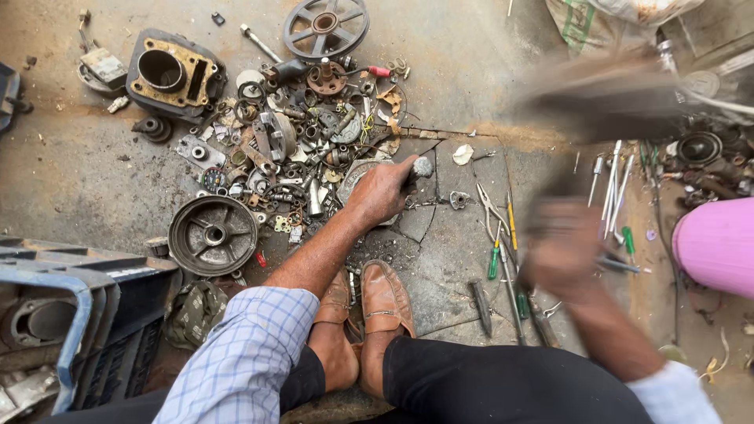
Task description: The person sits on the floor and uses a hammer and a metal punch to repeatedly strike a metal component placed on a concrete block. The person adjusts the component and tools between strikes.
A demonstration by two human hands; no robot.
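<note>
Knees up close; left hand (382,192) clamped on small metal piece (422,166), right hand (561,250) blurred, apparently gripping hammer (609,98) — could strike fingers.

Checked blue sleeves, black trousers (brown sandals).

Left hand (382,191) at right edge of parts heap (302,149); brake drum (213,234) left; screwdrivers (503,259) right.

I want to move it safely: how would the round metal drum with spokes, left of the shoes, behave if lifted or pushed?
The drum looks like thick cast metal, so probably heavy and rigid. Lying flat on the floor, it should slide, not roll. Its grimy surface may be slippery.
</note>
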